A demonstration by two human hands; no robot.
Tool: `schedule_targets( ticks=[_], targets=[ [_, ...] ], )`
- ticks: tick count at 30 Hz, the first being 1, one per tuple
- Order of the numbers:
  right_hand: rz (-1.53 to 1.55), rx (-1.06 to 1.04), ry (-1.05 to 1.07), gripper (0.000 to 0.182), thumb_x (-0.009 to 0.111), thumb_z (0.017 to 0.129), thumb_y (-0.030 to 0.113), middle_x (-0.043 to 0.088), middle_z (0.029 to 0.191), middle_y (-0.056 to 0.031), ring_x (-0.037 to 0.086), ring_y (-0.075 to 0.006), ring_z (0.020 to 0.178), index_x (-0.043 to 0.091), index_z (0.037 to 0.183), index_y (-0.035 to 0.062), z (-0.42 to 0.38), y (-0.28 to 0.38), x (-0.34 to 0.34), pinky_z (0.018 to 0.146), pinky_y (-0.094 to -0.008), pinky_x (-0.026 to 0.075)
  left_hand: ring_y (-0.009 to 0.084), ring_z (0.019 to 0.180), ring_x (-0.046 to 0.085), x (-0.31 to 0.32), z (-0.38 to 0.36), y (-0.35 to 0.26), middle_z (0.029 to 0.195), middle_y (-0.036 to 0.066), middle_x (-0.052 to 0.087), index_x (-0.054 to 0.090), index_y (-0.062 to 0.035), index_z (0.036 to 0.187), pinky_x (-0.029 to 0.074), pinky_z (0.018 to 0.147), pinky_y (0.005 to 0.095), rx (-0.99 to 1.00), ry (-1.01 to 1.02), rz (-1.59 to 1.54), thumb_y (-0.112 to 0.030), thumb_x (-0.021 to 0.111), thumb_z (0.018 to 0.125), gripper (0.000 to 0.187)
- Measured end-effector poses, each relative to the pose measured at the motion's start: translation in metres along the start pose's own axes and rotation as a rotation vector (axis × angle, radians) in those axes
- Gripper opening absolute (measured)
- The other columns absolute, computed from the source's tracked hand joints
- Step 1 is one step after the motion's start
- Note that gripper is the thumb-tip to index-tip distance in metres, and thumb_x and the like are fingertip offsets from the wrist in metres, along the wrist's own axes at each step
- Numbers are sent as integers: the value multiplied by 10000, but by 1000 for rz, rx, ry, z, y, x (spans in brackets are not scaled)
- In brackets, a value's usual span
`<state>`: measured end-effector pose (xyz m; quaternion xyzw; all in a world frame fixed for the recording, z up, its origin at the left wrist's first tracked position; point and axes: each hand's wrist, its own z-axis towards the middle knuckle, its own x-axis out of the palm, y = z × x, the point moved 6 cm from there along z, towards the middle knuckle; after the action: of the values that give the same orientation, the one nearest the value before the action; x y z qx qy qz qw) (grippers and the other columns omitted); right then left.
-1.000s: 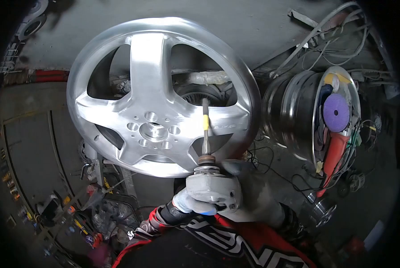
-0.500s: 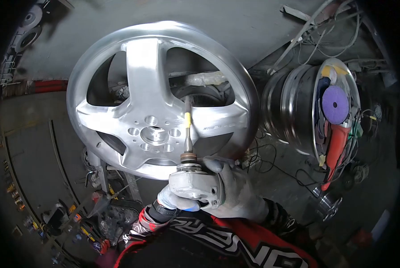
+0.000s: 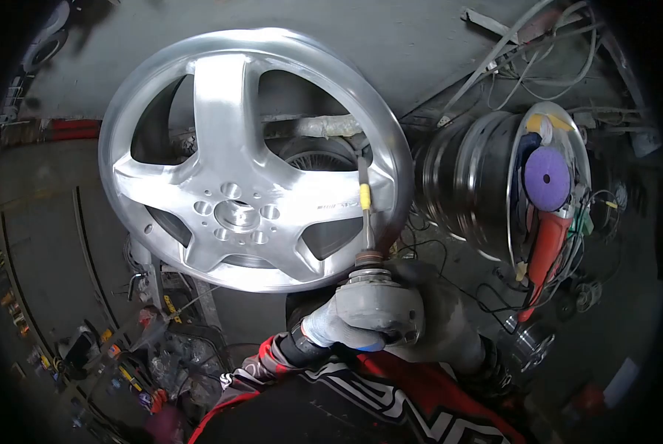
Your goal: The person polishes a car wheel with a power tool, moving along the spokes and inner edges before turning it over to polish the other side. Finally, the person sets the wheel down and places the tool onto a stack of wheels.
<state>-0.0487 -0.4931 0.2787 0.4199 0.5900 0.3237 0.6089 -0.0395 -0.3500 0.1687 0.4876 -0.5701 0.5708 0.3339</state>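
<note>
Two gloved hands at a grey power tool, below a five-spoke wheel.
Left hand clamped on the tool body; right hand against its other side (blurred, grip cannot be told). Yellow-banded shaft overlaps the wheel's right side, contact unclear. Purple disc and red tool at the open end of a second rim.

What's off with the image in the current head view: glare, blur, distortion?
Head view: glare whitens the upper spoke of the silver, five-spoke metal wheel. Head view: the grey-gloved right hand looks smeared, edges soft. Head view: wide-angle bowing, black vignetted corners, dim grey floor at left.
</note>
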Motion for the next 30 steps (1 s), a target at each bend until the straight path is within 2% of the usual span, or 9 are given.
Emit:
schedule_targets(
  ticks=[2, 4, 9, 11, 16, 19, 23, 24, 30],
  targets=[
    [-59, -40, -32, 742, 917, 677, 181, 678, 1138, -177, 701, -371, 1000, 520, 1285, 30, -2, 3, 4, 840, -435, 576, 313, 1325, 555, -8, -5, 7, 1439, 187, 533, 369, -17, 1514, 482, 1104, 490, -39, -46, -164, 43, 882, 675, 985],
    [53, 40, 4, 749, 909, 678, 180, 674, 1151, -175, 702, -370, 996, 507, 1291, 26, -5, -1, 16, 835, -437, 575, 333, 1323, 556, -19, -19, 5, 1445, 209, 523, 356, 7, 1514, 479, 1103, 505, 87, 85, 304, 35, 890, 670, 999],
    [69, -17, -3, 740, 892, 686, 187, 661, 1194, -183, 690, -348, 1040, 519, 1299, 7, 3, 6, 40, 870, -444, 559, 371, 1316, 552, -19, -48, -24, 1452, 256, 504, 332, 68, 1507, 469, 1104, 529, 249, 162, 437, 19, 901, 661, 1021],
    [-67, -78, 17, 749, 889, 681, 188, 659, 1204, -184, 685, -340, 1054, 522, 1305, 0, 9, 14, 48, 880, -445, 553, 312, 1332, 542, -20, -58, -36, 1422, 189, 577, 542, 34, 1411, 430, 1112, 450, 297, -28, 260, -113, 904, 669, 839],
    [-179, -135, -17, 714, 843, 727, 212, 646, 1235, -178, 676, -334, 1082, 517, 1310, -41, 18, 25, 66, 922, -443, 532, 333, 1194, 631, -1, -39, -66, 1329, 233, 567, 348, 53, 1479, 606, 908, 420, 362, -76, -71, -49, 914, 676, 987],
    [-266, -230, -72, 667, 813, 767, 220, 632, 1216, -185, 676, -335, 1068, 516, 1295, -58, 19, 25, 80, 925, -434, 531, 300, 1099, 670, -13, -57, -69, 1268, 207, 585, 386, 22, 1437, 620, 837, 375, 61, -158, -35, -119, 899, 734, 882],
    [-133, -145, -12, 648, 801, 775, 206, 621, 1191, -190, 676, -341, 1065, 512, 1285, -71, 22, 20, 85, 918, -417, 536, 288, 1034, 678, -24, -63, -73, 1249, 195, 588, 408, -14, 1417, 619, 809, 355, 66, -170, 182, -134, 883, 754, 824],
    [-188, -174, -27, 637, 796, 777, 202, 620, 1173, -187, 678, -338, 1063, 512, 1275, -75, 20, 21, 81, 919, -421, 539, 297, 1077, 665, -9, -49, -80, 1260, 195, 585, 391, -23, 1439, 615, 848, 374, 308, -95, 191, -82, 888, 723, 874],
    [-146, -187, -24, 609, 789, 770, 168, 625, 1140, -189, 685, -332, 1042, 515, 1251, -86, -1, 5, 41, 910, -443, 557, 274, 1138, 642, 1, -30, -34, 1249, 168, 616, 407, 14, 1446, 552, 963, 407, 53, -98, -30, 13, 866, 670, 901]
  ],
)
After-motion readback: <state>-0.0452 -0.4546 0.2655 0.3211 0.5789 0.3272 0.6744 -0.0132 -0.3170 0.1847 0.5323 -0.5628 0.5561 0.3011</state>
